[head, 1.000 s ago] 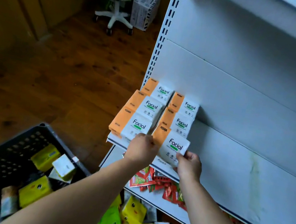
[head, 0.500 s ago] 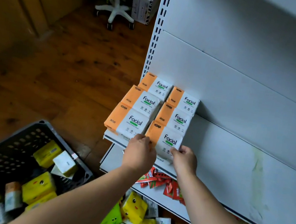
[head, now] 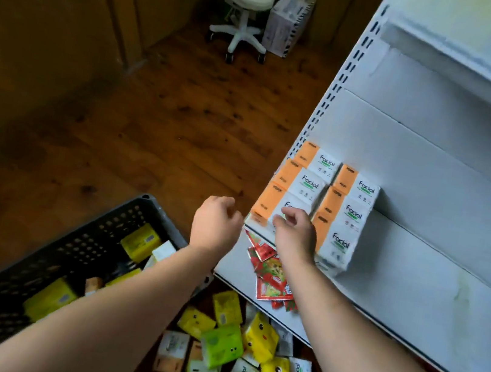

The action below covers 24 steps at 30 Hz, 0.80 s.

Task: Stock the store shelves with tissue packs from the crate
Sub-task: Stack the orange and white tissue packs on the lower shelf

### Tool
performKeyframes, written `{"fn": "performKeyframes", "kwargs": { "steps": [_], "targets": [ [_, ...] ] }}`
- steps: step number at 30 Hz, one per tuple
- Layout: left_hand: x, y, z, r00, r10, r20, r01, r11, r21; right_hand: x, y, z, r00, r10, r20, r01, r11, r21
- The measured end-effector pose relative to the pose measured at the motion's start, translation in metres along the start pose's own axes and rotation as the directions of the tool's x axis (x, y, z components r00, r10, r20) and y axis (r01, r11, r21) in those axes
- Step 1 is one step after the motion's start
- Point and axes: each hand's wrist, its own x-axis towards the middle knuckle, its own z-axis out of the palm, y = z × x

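On the shelf (head: 413,290), six Facial packs (head: 354,215) sit in two rows; left hand (head: 216,226) and right hand (head: 294,234) hover, grips loosely curled, empty; crate (head: 68,255) at 8 o'clock.

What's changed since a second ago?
Both hands let go of the front-right Facial pack, which now stands on the shelf at the front of the right column. The left hand pulled back leftward off the shelf; the right hand shifted left. The other five packs and the crate stayed put.
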Motion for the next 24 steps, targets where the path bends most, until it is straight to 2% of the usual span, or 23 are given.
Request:
{"fn": "performKeyframes", "kwargs": {
  "steps": [3,6,11,16,19,22,24],
  "targets": [
    [0.002,-0.064,-0.039,0.993,-0.113,-0.015,0.113,0.993,-0.016,-0.032,-0.002,0.069,0.996,0.018,0.091,-0.019,1.000,0.004],
    [-0.002,-0.141,-0.076,0.977,-0.210,-0.020,0.210,0.978,-0.013,-0.068,0.009,0.146,0.968,0.038,0.248,-0.029,0.999,-0.040],
    [-0.011,-0.283,-0.105,0.903,-0.428,-0.034,0.426,0.903,-0.056,-0.108,0.068,0.272,0.863,0.135,0.487,-0.029,0.975,-0.218],
    [-0.026,-0.416,-0.065,0.774,-0.628,0.088,0.634,0.765,-0.116,-0.123,0.176,0.365,0.737,0.345,0.582,-0.018,0.870,-0.493],
    [-0.034,-0.479,-0.019,0.690,-0.701,0.182,0.724,0.672,-0.155,-0.127,0.236,0.408,0.667,0.437,0.604,-0.045,0.832,-0.553],
    [-0.024,-0.521,0.020,0.674,-0.727,0.130,0.737,0.646,-0.200,-0.126,0.271,0.447,0.655,0.400,0.641,0.024,0.837,-0.547],
    [-0.006,-0.544,0.036,0.676,-0.735,0.053,0.722,0.646,-0.246,-0.120,0.284,0.471,0.684,0.344,0.643,0.080,0.841,-0.535]
  ]
}}
